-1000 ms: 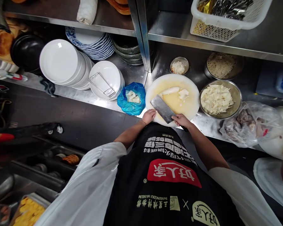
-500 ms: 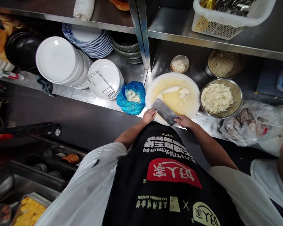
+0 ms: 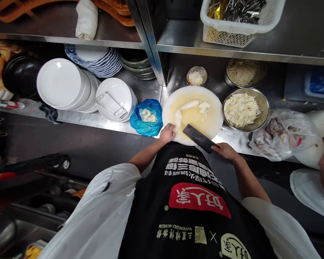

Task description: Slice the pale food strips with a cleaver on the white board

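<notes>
A cleaver (image 3: pixel 197 137) is gripped by its handle in my right hand (image 3: pixel 224 150), its blade angled over the near edge of the round cutting board (image 3: pixel 214 124). On the board a curved, pale strip of food (image 3: pixel 178 118) bends from the middle toward the left edge. My left hand (image 3: pixel 167 133) rests on that edge with curled fingers, its fingertips at the strip's near end. A ragged white piece (image 3: pixel 204 107) lies at the strip's far end. To the left of the board sits a blue plastic bag (image 3: pixel 135 120) with pale pieces inside.
A metal bowl of white slices (image 3: pixel 241 109) stands right of the board, beside a clear bag of dark lumps (image 3: pixel 282 135). Stacked white plates (image 3: pixel 59 82) line the left counter. A metal shelf (image 3: pixel 183 50) overhangs the back, carrying a white basket (image 3: pixel 229 37). Someone's arm shows far right.
My right hand has drawn the cleaver right and toward me, off the strip, and its blade now shows narrower. My left hand stays at the board's left edge. The view has shifted slightly.
</notes>
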